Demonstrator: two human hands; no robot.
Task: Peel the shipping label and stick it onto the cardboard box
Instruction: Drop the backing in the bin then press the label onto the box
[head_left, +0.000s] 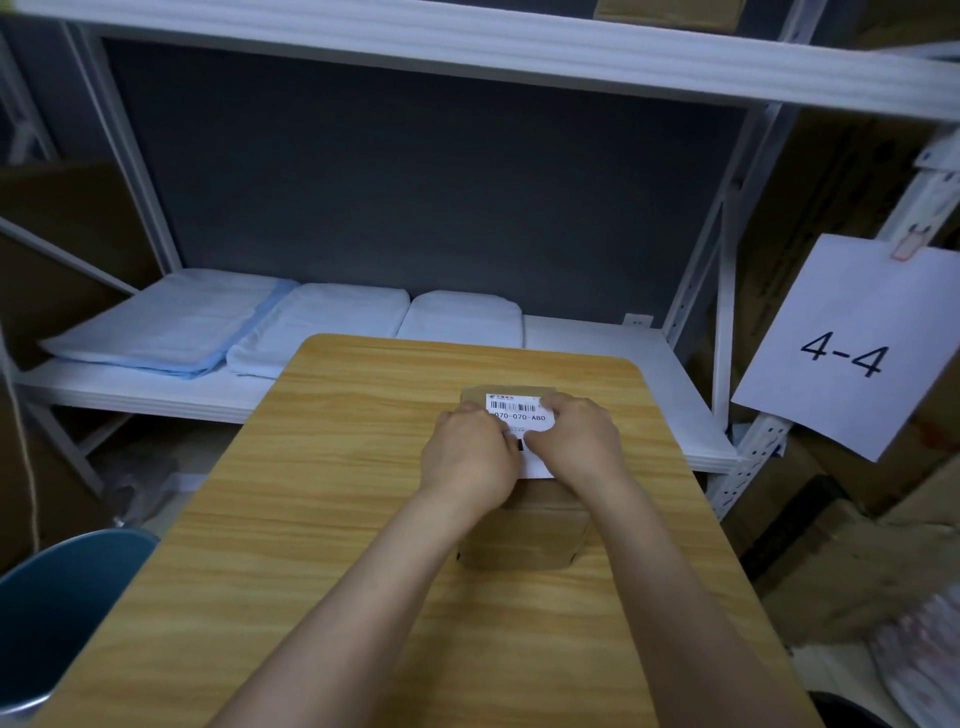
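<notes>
A small brown cardboard box (524, 535) stands on the wooden table (332, 509), right of centre. A white shipping label (517, 413) with a barcode and the print "070-070-A80" lies over the box top. My left hand (467, 457) rests on the label's left side with its fingers curled down onto it. My right hand (576, 441) covers the label's right side, fingertips at its top right corner and thumb near the middle. Both hands hide most of the label's lower half and the box top.
Behind the table a white metal shelf (597, 353) carries folded pale blue and white cloths (171, 327). A paper sign reading "4-4" (847, 343) hangs at the right. Cardboard boxes (831, 545) are stacked right of the table. A blue chair (57, 608) stands at the lower left.
</notes>
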